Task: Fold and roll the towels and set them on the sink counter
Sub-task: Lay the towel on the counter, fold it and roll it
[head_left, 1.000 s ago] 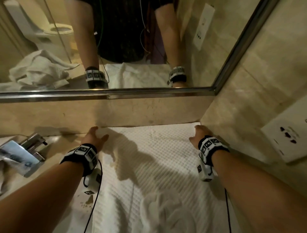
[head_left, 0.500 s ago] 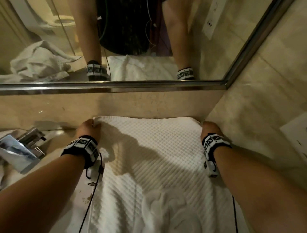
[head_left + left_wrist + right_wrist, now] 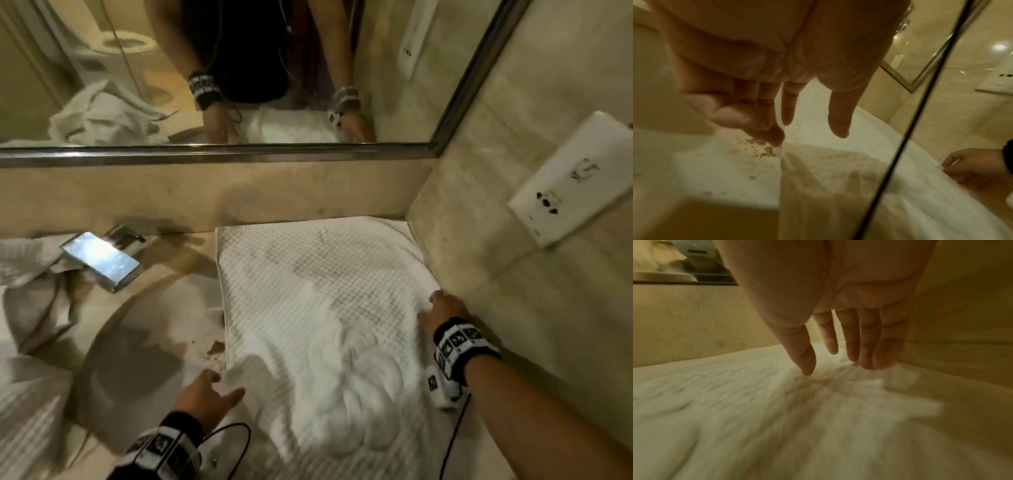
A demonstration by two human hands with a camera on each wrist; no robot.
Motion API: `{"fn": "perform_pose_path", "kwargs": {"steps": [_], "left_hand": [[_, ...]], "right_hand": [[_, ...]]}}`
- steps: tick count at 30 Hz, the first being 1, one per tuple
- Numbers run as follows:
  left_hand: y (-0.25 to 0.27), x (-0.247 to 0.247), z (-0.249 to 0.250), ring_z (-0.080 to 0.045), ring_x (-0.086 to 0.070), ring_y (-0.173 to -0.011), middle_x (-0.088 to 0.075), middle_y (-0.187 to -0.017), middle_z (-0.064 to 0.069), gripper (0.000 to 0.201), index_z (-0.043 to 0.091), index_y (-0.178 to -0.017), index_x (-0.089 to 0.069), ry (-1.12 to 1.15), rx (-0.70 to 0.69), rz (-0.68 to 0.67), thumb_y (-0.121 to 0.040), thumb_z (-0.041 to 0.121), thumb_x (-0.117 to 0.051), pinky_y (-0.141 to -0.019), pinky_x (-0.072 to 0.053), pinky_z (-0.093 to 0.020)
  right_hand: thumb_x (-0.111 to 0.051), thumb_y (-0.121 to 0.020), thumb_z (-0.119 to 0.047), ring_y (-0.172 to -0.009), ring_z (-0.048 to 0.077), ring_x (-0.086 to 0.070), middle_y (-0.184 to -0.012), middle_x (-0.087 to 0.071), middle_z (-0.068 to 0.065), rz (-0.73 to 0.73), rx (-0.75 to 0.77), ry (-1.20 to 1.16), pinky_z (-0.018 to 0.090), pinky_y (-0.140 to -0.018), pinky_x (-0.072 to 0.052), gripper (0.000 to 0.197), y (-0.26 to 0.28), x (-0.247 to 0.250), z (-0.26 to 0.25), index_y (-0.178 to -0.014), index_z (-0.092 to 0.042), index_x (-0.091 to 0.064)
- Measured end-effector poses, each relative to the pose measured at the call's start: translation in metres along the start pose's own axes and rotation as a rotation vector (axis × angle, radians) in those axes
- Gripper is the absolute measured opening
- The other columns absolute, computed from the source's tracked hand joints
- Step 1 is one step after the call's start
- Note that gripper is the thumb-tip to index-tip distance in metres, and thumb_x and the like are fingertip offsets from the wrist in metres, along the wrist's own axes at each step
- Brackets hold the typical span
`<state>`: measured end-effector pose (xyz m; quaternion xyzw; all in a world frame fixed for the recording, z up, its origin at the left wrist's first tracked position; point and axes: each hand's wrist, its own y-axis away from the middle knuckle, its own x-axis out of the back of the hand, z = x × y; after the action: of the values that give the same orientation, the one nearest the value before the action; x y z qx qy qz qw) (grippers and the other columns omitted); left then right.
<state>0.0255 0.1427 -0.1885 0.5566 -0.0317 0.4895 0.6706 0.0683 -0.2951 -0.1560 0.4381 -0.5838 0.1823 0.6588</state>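
Flattening towel (image 3: 308,308) | R hand (image 3: 445,311) on it | L hand (image 3: 205,397) at edge

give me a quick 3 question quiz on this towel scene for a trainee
1. True or false: the right hand rests on the white towel near the side wall.
2. What lies left of the towel, beside the faucet? A) shiny flat packet B) soap bottle C) cup
3. Fill in: the left hand reaches for the towel's ___ edge.

Key: 1 true. 2 A, the shiny flat packet. 3 left.
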Motion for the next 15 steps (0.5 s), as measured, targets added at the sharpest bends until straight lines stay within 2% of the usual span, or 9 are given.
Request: {"fn": "perform_pose_path", "kwargs": {"steps": [2,4,8,9,12,15], "left_hand": [[0.016,-0.01,-0.018,-0.022,-0.061,-0.096,-0.066,-0.11,-0.008,0.069,0.013,-0.124,-0.045,-0.076,-0.03,-0.032,-0.076,0.055,-0.069,-0.079,-0.045,-0.028],[0.034,-0.017,-0.028,-0.021,-0.061,-0.097,-0.064,-0.114,-0.006,0.07,0.016,-0.124,-0.043,-0.128,-0.048,-0.056,-0.074,0.057,-0.069,-0.078,-0.045,-0.026],[0.064,-0.031,-0.039,-0.021,-0.058,-0.105,-0.062,-0.12,-0.005,0.061,0.016,-0.12,-0.048,-0.164,-0.096,-0.053,-0.075,0.05,-0.071,-0.087,-0.045,-0.026],[0.071,-0.035,-0.042,-0.022,-0.059,-0.105,-0.062,-0.118,-0.006,0.057,0.015,-0.118,-0.05,-0.142,-0.112,-0.033,-0.075,0.045,-0.072,-0.087,-0.045,-0.026],[0.082,-0.044,-0.048,-0.027,-0.062,-0.1,-0.068,-0.106,-0.01,0.048,0.012,-0.12,-0.051,0.019,-0.136,0.037,-0.079,0.028,-0.07,-0.083,-0.046,-0.029],[0.089,-0.05,-0.052,-0.027,-0.064,-0.097,-0.069,-0.101,-0.011,0.05,0.01,-0.125,-0.048,0.155,-0.138,0.081,-0.082,0.023,-0.069,-0.081,-0.047,-0.031]], "right_hand": [[-0.061,-0.082,-0.046,-0.123,0.034,-0.048,-0.137,-0.049,0.016,-0.055,-0.074,-0.009,0.044,-0.104,-0.042,0.063,0.035,-0.01,0.018,-0.132,-0.01,-0.047],[-0.064,-0.083,-0.045,-0.127,0.034,-0.045,-0.142,-0.044,0.016,-0.08,-0.138,-0.014,0.041,-0.106,-0.041,0.07,0.07,-0.021,0.032,-0.137,-0.007,-0.042],[-0.055,-0.092,-0.04,-0.137,0.03,-0.036,-0.152,-0.03,0.013,-0.037,-0.261,0.029,0.037,-0.11,-0.034,0.073,0.126,-0.041,0.061,-0.148,-0.006,-0.022],[-0.055,-0.093,-0.039,-0.136,0.03,-0.037,-0.151,-0.032,0.014,-0.03,-0.287,0.027,0.037,-0.11,-0.035,0.072,0.138,-0.044,0.069,-0.147,-0.005,-0.023],[-0.065,-0.085,-0.024,-0.118,0.035,-0.053,-0.129,-0.053,0.021,-0.014,-0.31,-0.062,0.039,-0.098,-0.045,0.053,0.158,-0.052,0.08,-0.129,0.0,-0.048],[-0.065,-0.084,-0.018,-0.114,0.036,-0.055,-0.124,-0.056,0.022,-0.014,-0.301,-0.085,0.039,-0.094,-0.047,0.045,0.166,-0.054,0.085,-0.123,0.001,-0.051]]}}
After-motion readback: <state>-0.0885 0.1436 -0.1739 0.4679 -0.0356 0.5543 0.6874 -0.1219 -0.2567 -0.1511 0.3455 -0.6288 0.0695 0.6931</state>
